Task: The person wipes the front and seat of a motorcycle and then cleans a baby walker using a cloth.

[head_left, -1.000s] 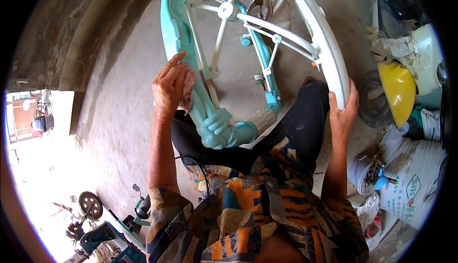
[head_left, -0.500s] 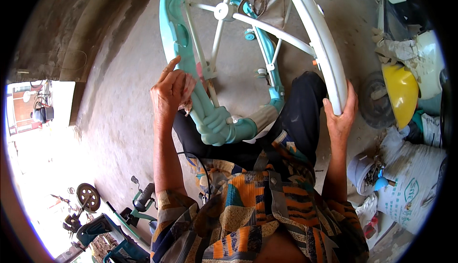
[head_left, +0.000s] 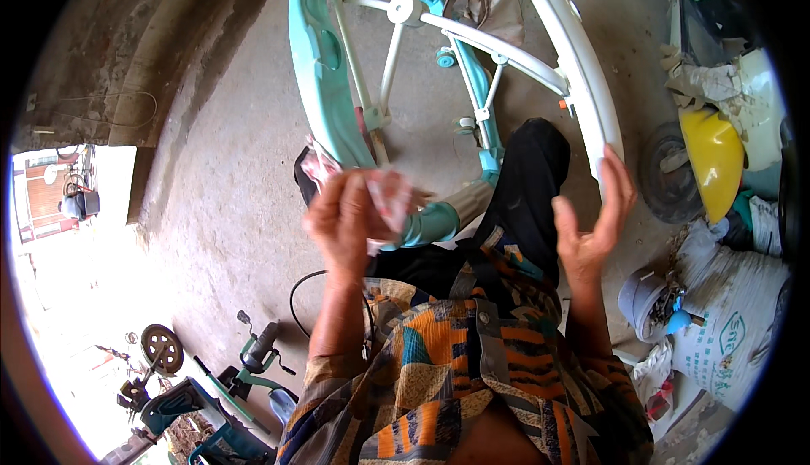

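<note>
A teal and white plastic frame with small wheels, resembling a baby walker (head_left: 312, 68), stands over and between my knees. My left hand (head_left: 339, 216), blurred a little, is closed on a pink and white cloth (head_left: 391, 199). The cloth lies against the frame's near teal corner and partly hides it. My right hand (head_left: 597, 220) is open, thumb and fingers apart, with its fingertips at the lower end of the curved white rail (head_left: 586, 68). Thin white bars meet at a round hub (head_left: 406, 10). A grey-beige fabric piece (head_left: 489, 1) hangs from the far side.
To the right are a yellow plastic piece (head_left: 713, 161), a dark round disc (head_left: 668, 174), a whitish bucket (head_left: 643, 300) and a stuffed white sack (head_left: 717, 321). At lower left lie teal ride-on parts (head_left: 207, 431) and a black wheel (head_left: 162, 349). Behind them, daylight enters an opening.
My left hand has moved down and right with the cloth, to the frame's near corner. My right hand has loosened from the white rail and opened. The frame has shifted slightly right.
</note>
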The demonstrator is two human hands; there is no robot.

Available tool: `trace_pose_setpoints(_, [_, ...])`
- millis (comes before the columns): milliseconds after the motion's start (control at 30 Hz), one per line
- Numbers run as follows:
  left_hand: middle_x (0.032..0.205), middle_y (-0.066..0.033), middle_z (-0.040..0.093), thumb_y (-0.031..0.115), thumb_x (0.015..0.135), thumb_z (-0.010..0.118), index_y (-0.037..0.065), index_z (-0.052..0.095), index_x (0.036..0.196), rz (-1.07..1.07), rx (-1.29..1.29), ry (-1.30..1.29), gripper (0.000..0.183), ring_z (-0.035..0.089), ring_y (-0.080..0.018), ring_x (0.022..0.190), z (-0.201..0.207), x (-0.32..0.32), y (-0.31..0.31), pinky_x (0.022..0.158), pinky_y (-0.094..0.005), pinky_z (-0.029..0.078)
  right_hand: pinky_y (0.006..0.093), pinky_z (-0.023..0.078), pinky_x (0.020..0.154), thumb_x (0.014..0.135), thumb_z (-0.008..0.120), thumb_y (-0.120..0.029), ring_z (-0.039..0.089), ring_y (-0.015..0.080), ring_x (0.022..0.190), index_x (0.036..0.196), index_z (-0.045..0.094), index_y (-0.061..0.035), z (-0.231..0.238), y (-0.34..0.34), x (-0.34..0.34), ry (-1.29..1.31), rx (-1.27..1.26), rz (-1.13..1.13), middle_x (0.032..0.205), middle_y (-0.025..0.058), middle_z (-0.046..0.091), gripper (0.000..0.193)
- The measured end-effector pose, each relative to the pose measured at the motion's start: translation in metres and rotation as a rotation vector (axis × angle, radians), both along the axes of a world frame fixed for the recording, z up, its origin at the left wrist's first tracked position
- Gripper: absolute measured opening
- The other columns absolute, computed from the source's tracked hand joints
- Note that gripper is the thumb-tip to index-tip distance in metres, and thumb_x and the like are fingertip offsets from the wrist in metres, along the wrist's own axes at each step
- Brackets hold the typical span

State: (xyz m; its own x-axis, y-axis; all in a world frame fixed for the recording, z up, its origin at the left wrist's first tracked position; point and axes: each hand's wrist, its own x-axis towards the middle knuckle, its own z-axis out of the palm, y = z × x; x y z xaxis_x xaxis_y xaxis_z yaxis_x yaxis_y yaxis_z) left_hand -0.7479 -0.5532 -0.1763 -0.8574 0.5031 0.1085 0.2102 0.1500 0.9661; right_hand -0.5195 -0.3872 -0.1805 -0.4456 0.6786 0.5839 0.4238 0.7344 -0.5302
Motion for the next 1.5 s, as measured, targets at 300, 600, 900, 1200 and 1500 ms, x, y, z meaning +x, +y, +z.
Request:
trace_pose_setpoints(300, [0.097, -0.0125, 0.068, 0.008, 0.096, 0.052, -0.005, 0.062, 0.098, -0.547, 0.183, -0.399, 0.016, 0.063, -0.0140, 0.085, 0.015, 0.066, 0.034, 0.078, -0.0274, 0.052, 0.0482, 0.014, 0.110, 0.087, 0.052, -0.059, 0.061, 0.0262, 0.099, 0.122, 0.052, 0.0014, 0.007, -0.025, -0.026, -0.057, -0.003, 0.297, 0.112, 0.0117, 0.064, 0.070])
trace_pose_setpoints(600, [0.099, -0.0131, 0.067, 0.008, 0.093, 0.056, -0.007, 0.064, 0.100, -0.599, 0.070, -0.239, 0.018, 0.062, -0.0170, 0.092, 0.014, 0.049, 0.012, 0.080, -0.0285, 0.050, 0.0402, 0.052, 0.077, 0.071, 0.073, -0.007, 0.066, 0.0278, 0.079, 0.114, 0.056, 0.0025, -0.021, -0.059, -0.041, 0.117, -0.248, 0.440, 0.096, 0.0131, 0.066, 0.047])
trace_pose_setpoints(900, [0.114, -0.0158, 0.059, 0.019, 0.090, 0.064, 0.000, 0.045, 0.133, 0.185, -0.244, 0.327, 0.051, 0.057, -0.0215, 0.101, -0.073, -0.097, -0.019, 0.088, -0.0352, 0.047, 0.0363, 0.052, 0.064, 0.077, 0.069, -0.001, 0.066, 0.0327, 0.074, 0.103, 0.057, 0.0022, -0.079, -0.060, -0.069, -0.041, -0.649, 0.453, 0.085, 0.0167, 0.064, 0.029])
trace_pose_setpoints(1200, [0.105, -0.0141, 0.062, 0.019, 0.090, 0.063, -0.003, 0.043, 0.134, 0.128, -0.036, -0.069, 0.054, 0.058, -0.0165, 0.091, -0.077, -0.103, -0.013, 0.079, -0.0288, 0.049, 0.0417, 0.050, 0.067, 0.080, 0.066, -0.007, 0.061, 0.0409, 0.079, 0.106, 0.051, -0.0026, -0.077, -0.053, -0.124, -0.112, -0.623, 0.454, 0.084, 0.0196, 0.060, 0.030])
trace_pose_setpoints(1500, [0.083, -0.0004, 0.057, 0.024, 0.092, 0.060, 0.002, 0.058, 0.096, 0.061, 0.011, -0.187, 0.023, 0.049, -0.0071, 0.075, -0.092, -0.107, -0.024, 0.065, -0.0240, 0.043, 0.0382, 0.049, 0.063, 0.073, 0.065, -0.007, 0.062, 0.0265, 0.069, 0.085, 0.057, -0.0064, -0.079, -0.044, -0.231, -0.034, 0.008, 0.531, 0.079, 0.0082, 0.056, 0.015])
